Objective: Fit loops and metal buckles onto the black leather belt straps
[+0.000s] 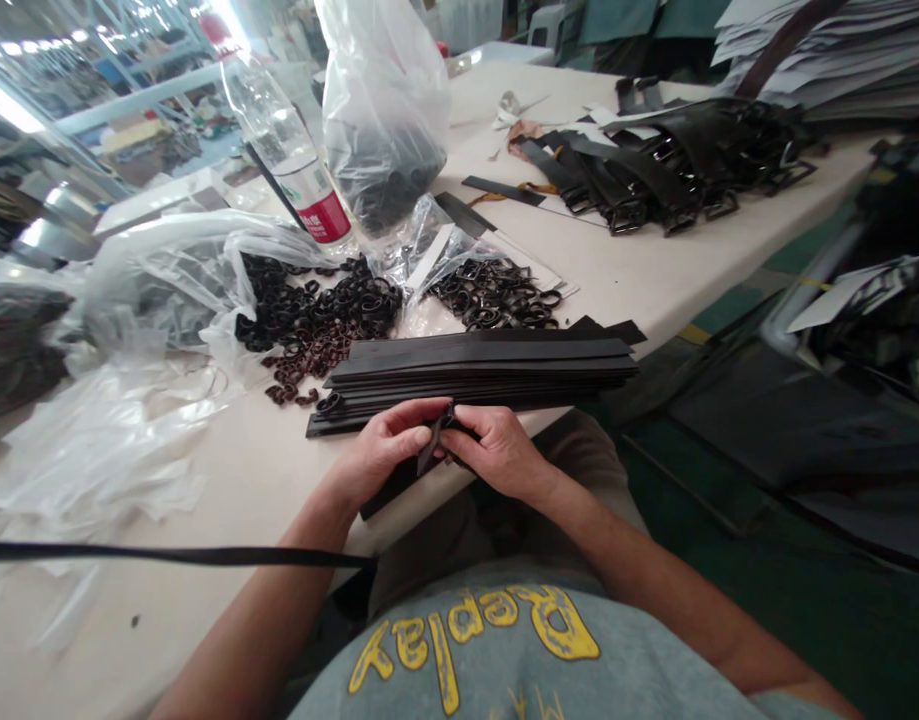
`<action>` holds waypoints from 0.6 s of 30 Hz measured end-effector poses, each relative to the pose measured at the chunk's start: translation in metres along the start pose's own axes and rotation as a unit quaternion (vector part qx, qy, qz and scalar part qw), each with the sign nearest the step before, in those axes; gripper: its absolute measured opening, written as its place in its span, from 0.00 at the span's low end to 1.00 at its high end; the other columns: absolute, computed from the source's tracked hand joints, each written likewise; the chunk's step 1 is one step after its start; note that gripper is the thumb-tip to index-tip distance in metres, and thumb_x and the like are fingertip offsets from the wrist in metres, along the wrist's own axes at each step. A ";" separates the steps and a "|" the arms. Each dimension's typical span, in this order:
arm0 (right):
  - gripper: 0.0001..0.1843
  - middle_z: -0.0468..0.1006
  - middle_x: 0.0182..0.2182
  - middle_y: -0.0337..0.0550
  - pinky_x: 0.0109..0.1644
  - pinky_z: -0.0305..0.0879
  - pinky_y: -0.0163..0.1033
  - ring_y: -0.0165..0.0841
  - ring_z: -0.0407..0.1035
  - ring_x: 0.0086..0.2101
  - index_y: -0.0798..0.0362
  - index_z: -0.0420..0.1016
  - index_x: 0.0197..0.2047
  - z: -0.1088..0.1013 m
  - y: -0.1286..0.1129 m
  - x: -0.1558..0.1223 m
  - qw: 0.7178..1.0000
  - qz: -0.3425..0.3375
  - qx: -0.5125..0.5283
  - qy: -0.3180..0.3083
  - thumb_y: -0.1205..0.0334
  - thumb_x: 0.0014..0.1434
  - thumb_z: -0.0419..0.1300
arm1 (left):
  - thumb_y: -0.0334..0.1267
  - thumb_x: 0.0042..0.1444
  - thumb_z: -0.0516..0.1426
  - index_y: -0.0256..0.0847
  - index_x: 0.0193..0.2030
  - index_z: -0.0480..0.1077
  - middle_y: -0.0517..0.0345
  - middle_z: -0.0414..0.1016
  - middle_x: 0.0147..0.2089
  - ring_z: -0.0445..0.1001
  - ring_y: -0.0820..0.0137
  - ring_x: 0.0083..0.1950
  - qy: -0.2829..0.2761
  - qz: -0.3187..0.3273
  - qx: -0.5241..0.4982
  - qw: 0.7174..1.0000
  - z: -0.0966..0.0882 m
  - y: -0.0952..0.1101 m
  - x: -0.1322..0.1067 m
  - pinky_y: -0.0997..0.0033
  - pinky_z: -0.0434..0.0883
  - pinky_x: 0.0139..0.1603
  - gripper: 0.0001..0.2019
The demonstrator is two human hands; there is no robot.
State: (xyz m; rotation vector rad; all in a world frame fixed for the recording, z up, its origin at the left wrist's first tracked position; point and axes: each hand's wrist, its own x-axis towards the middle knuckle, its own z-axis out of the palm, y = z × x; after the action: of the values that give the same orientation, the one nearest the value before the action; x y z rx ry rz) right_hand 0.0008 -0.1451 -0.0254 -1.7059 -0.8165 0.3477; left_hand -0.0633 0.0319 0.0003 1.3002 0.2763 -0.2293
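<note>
A folded dark leather strap is pinched between my two hands at the table's front edge. My left hand is closed on it with thumb and forefinger. My right hand grips the strap's other side, its fingers partly hidden behind it. Whether a buckle sits inside the fold I cannot tell. Just beyond my hands lies a stack of flat black straps, with a small black ring on its left end. Behind the stack is a heap of black buckles.
Black belt loops and brown loops lie heaped at left. A plastic bottle leans in view beside a clear bag. Buckled straps pile up at back right. Crumpled plastic covers the left side.
</note>
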 end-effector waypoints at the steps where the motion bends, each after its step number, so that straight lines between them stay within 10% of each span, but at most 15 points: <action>1: 0.14 0.77 0.26 0.37 0.34 0.59 0.32 0.28 0.68 0.28 0.54 0.77 0.30 0.000 0.000 0.000 1.000 -0.001 0.007 -0.006 0.58 0.66 0.58 | 0.48 0.43 0.71 0.40 0.49 0.80 0.50 0.81 0.42 0.74 0.70 0.32 -0.012 -0.009 0.004 1.000 0.000 0.001 0.000 0.74 0.69 0.32 0.27; 10: 0.18 0.71 0.21 0.35 0.31 0.56 0.32 0.27 0.63 0.25 0.55 0.77 0.30 -0.001 0.002 0.000 1.000 0.019 0.002 -0.008 0.52 0.66 0.59 | 0.46 0.47 0.70 0.36 0.26 0.76 0.60 0.72 0.23 0.66 0.75 0.25 0.068 0.073 0.048 0.994 0.000 0.002 0.001 0.76 0.65 0.29 0.14; 18: 0.18 0.69 0.20 0.34 0.29 0.54 0.32 0.27 0.62 0.24 0.54 0.72 0.26 -0.012 -0.005 0.004 0.998 0.039 0.014 -0.047 0.53 0.64 0.59 | 0.43 0.52 0.66 0.38 0.27 0.74 0.62 0.71 0.24 0.66 0.76 0.25 0.111 0.118 0.041 0.986 -0.004 0.000 0.003 0.76 0.65 0.28 0.11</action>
State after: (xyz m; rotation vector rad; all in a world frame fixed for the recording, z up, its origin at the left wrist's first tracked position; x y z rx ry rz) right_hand 0.0096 -0.1504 -0.0168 -1.7091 -0.8123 0.4938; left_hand -0.0606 0.0359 -0.0023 1.4287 0.3022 0.1077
